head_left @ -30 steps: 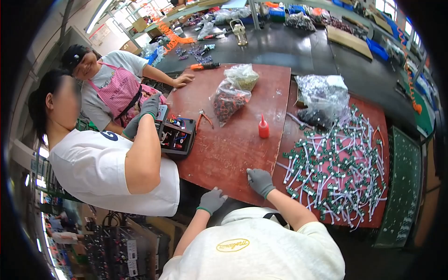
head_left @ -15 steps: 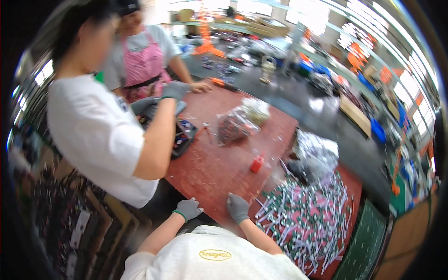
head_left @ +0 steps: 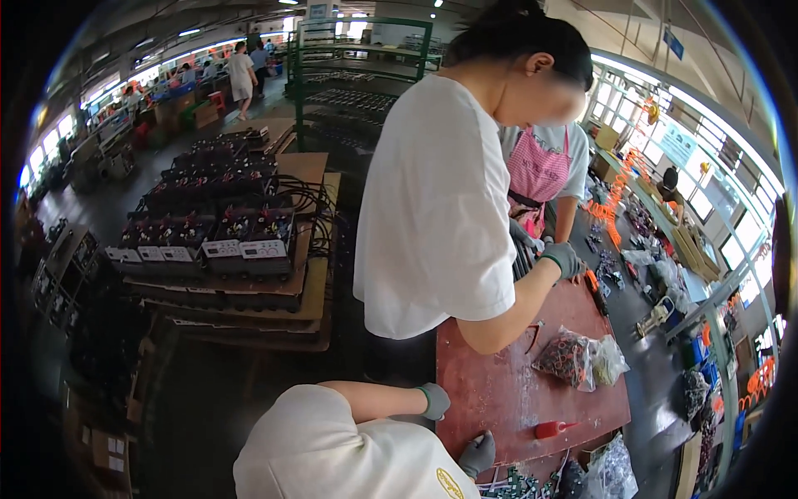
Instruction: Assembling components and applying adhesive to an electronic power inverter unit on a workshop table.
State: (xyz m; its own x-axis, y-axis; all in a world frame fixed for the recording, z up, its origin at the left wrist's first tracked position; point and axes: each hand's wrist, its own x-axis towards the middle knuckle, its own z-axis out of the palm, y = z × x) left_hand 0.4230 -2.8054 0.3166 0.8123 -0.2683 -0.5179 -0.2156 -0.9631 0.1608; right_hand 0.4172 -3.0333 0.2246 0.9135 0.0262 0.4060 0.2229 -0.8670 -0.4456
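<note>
My left hand (head_left: 434, 402), in a grey glove with a green cuff, rests at the left edge of a worn red tabletop (head_left: 515, 416). No object shows in it, and its fingers are too bunched to make out. Close by on the right, my right hand (head_left: 477, 455), gloved alike, lies closed at the near part of the tabletop with the thumb showing and nothing visible in it. Beyond it a red squeeze bottle (head_left: 552, 429) lies on its side. Just past my right hand are small green and white parts (head_left: 515, 482), partly cut off by the lower edge.
A co-worker in white (head_left: 440, 216) leans over the table's far left; another wears a pink apron (head_left: 536, 162). Bags of small parts (head_left: 567, 358), pliers (head_left: 534, 336) and a clear plastic bag (head_left: 611, 470) sit around the table. Stacked black devices (head_left: 212, 220) stand at left.
My view has swung to the left, bringing the stacked devices and a green rack into sight. My hands stay at the table's near edge. The squeeze bottle keeps its place on the tabletop.
</note>
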